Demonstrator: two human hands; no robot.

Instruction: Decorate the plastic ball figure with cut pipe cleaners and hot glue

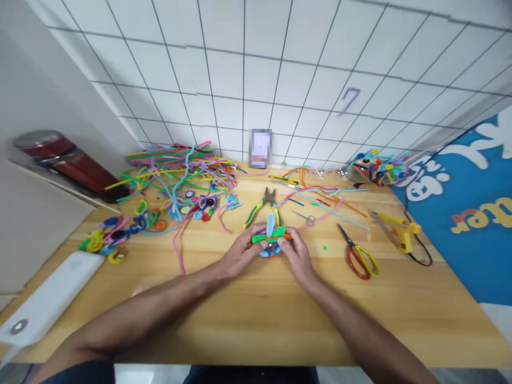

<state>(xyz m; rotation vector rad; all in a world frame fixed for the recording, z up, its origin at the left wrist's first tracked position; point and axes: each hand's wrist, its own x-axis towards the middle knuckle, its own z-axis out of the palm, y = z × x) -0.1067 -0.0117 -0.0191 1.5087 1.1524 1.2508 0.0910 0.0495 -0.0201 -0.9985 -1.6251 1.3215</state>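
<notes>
Between my two hands, over the middle of the table, is a small colourful pipe-cleaner craft (271, 240) with green pieces, a light-blue loop standing up on top, an orange band and blue round parts below. My left hand (244, 248) is closed round its left side, thumb on the front. On its right side my right hand (296, 253) grips it the same way, thumb near the orange band. Fingers behind the craft are partly hidden. Just beyond it lie pliers (269, 198) with yellow-green handles, jaws pointing away.
Pipe cleaners (188, 165) heap at the back left, near buttons and coiled pieces (116, 232). A red thermos (72, 165) and a white power bank (52, 298) are at left. Scissors (358, 256), a yellow glue gun (400, 229) and a phone (260, 148) lie or stand around.
</notes>
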